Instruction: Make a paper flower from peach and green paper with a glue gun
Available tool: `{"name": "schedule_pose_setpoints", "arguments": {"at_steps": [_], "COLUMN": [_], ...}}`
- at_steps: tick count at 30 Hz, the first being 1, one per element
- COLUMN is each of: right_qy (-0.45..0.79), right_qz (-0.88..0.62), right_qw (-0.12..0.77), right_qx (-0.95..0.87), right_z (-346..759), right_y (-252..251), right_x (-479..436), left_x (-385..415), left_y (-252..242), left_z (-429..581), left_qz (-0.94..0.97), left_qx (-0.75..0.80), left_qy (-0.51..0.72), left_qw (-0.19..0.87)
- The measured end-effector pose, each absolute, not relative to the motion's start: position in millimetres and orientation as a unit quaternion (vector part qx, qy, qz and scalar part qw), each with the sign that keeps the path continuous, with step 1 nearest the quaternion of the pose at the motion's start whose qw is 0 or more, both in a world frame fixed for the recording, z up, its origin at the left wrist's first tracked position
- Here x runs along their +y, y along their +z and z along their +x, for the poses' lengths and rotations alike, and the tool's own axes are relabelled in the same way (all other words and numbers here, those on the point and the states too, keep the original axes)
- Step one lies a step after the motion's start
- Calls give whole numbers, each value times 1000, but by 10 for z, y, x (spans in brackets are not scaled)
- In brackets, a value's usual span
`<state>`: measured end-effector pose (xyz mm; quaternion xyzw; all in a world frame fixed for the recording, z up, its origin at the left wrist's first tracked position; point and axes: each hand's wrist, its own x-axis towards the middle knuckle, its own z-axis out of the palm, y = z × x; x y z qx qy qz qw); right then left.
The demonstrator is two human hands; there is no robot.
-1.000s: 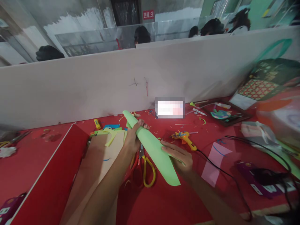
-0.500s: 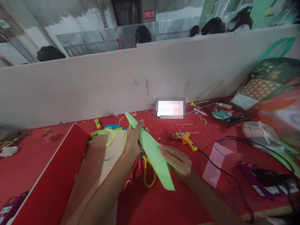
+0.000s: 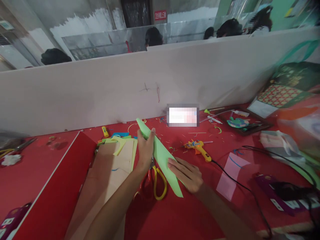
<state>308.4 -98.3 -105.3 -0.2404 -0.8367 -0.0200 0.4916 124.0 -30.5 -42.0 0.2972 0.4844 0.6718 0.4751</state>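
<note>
A light green sheet of paper [image 3: 163, 156], bent over lengthwise, slants across the middle of the head view between my two hands. My left hand [image 3: 147, 143] grips its upper part, the thumb on the near face and the fingers behind. Lower down, my right hand [image 3: 187, 175] clasps the right-hand edge, fingers pressed together on the paper and the thumb hidden. Scissors [image 3: 160, 183] with red and yellow handles lie on the red tabletop [image 3: 160, 220] beneath, their blades partly covered by the paper and my left hand.
Right of the paper lies a yellow glue gun [image 3: 203, 151] with a black cord, then pink paper [image 3: 231, 176]. Tan sheets [image 3: 105, 170] and a red upright panel [image 3: 57, 190] stand left. A white partition [image 3: 100, 96] closes off the back. A dark tray [image 3: 250, 130] holds small tools.
The green paper has turned in my hands and its visible face has become narrower. Its lower end has risen slightly. Both hands keep hold, my right hand shifting a little left.
</note>
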Motion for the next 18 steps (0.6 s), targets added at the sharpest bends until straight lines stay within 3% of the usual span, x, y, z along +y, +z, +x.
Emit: {"name": "schedule_pose_setpoints", "arguments": {"at_steps": [7,18], "right_qy": [1,2], "right_qz": [-253,-229], "right_qw": [509,495], "right_qx": [-823,-838], "right_z": [3058,3029], "right_y": [-1008,-1010], "right_x": [-969,-994], "left_x": [-290,-255], "left_y": [-458,-330], "left_z": [1238,1245], "left_qz": [367,235], "left_qx": [507,498], "left_qy": [671,669], "left_qw": [398,499]}}
